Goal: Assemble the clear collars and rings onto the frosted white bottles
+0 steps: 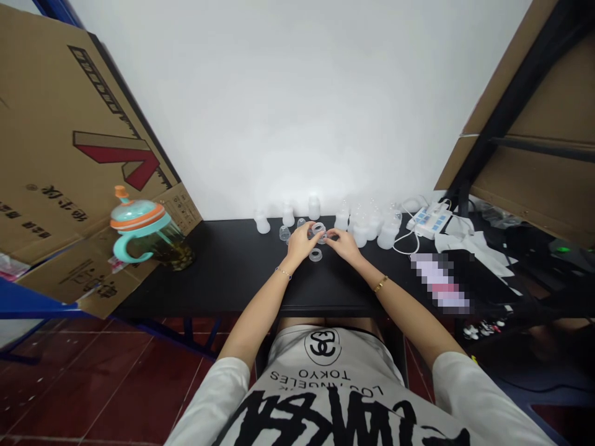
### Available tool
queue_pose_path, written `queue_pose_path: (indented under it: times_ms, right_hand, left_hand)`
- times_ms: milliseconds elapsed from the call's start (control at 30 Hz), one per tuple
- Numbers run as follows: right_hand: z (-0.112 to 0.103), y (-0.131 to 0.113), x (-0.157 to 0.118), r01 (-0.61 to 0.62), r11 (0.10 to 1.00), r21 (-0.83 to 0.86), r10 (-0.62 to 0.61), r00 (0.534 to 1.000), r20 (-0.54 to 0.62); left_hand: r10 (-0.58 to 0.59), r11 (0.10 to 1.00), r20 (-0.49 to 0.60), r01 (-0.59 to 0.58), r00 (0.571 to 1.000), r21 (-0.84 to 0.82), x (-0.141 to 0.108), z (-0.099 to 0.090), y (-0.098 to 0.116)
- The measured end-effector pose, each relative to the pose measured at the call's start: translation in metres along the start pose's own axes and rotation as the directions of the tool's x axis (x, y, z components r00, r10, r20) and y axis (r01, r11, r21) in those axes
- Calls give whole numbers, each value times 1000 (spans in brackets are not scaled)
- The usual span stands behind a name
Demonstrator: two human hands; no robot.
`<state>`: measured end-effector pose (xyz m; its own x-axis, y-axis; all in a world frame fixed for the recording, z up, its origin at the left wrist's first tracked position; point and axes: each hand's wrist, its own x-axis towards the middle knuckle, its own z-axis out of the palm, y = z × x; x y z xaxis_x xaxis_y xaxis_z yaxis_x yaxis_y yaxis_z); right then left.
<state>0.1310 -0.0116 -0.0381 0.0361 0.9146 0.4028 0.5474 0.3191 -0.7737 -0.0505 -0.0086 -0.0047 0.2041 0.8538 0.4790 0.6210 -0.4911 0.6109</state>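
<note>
Over the black table, my left hand (301, 244) pinches a translucent bottle collar ring (318, 227). My right hand (344, 244) meets it from the other side, its thumb and fingers closed on a small clear piece too small to name. A second collar ring (315, 254) lies on the table just below both hands. Near my left hand stand a clear dome cap (284, 233) and another small clear cap (301, 222). Behind them are white baby bottles, one at the left (263, 223), one beside it (288, 216) and one by the wall (314, 208).
Several more bottles (360, 232) cluster right of my hands. Further right are a power strip (430, 220) with a white cable, white paper (488, 248) and a dark flat device (481, 275). A teal-handled jug (153, 232) and cardboard boxes (60, 155) stand at left.
</note>
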Motion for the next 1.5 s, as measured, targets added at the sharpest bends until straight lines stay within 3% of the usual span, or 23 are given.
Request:
queue_pose_path:
  times_ms: [733, 1000, 1500]
  right_hand:
    - [2, 3, 0, 4, 1000, -30, -4, 1000, 2]
    - [1, 3, 2, 46, 999, -22, -47, 998, -52]
    - [1, 4, 3, 126, 992, 8, -123, 982, -146]
  left_hand:
    - [-8, 1000, -5, 8, 1000, -4, 0, 0, 1]
    - [7, 1000, -72, -7, 997, 2, 0, 4, -6]
    - [-34, 999, -25, 33, 999, -41, -2, 7, -4]
